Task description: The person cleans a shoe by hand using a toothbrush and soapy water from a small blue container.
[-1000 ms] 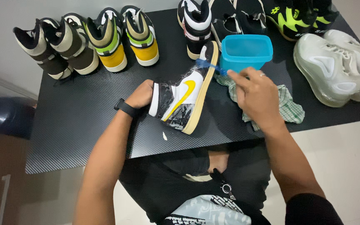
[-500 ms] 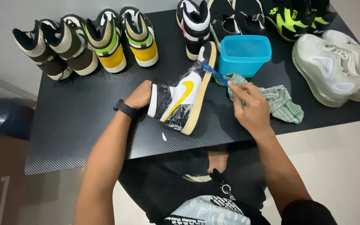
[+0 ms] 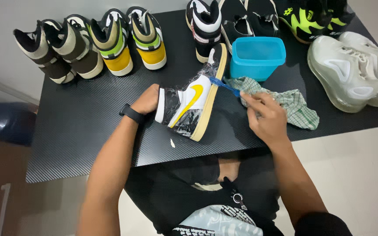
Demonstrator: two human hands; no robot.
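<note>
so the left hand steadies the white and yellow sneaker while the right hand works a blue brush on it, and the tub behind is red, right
Not quite: the tub is blue, not red, as the head view shows. The rest holds: the left hand steadies the white and yellow sneaker on the black table, and the right hand works a blue brush on it.

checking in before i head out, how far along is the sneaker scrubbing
Done: hard to say; no other shoe looks wet. In hand: the left hand steadies the white and yellow sneaker on its side, its upper foamy, while the right hand works a blue brush at its sole edge. Left: the foam is not wiped off; the checked cloth lies beside the blue tub.
</note>
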